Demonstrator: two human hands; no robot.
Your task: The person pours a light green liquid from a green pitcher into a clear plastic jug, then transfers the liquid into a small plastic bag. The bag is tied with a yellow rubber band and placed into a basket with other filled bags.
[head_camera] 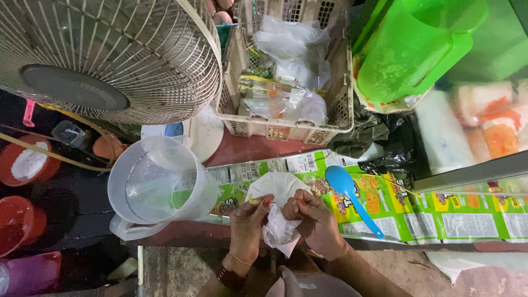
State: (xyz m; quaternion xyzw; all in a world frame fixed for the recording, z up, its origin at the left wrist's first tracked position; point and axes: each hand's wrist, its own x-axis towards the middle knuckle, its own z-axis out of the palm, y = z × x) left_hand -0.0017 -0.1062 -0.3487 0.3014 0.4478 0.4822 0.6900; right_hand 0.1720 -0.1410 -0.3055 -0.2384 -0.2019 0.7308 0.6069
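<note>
Both my hands grip one small clear plastic bag (278, 225) with pale contents, held over the front edge of the counter. My left hand (248, 223) pinches the bag's neck from the left, with a thin yellow band at the fingertips. My right hand (316, 223) pinches it from the right. The bag's open top (278, 184) flares out above the fingers.
A blue plastic spoon (352, 198) lies on green printed wrapping (456, 217) to the right. A clear jug (157, 187) with a little green liquid stands left. Behind are a white basket (341, 110) of bags, a fan (110, 55), a green jug (412, 49) and red bowls (25, 159).
</note>
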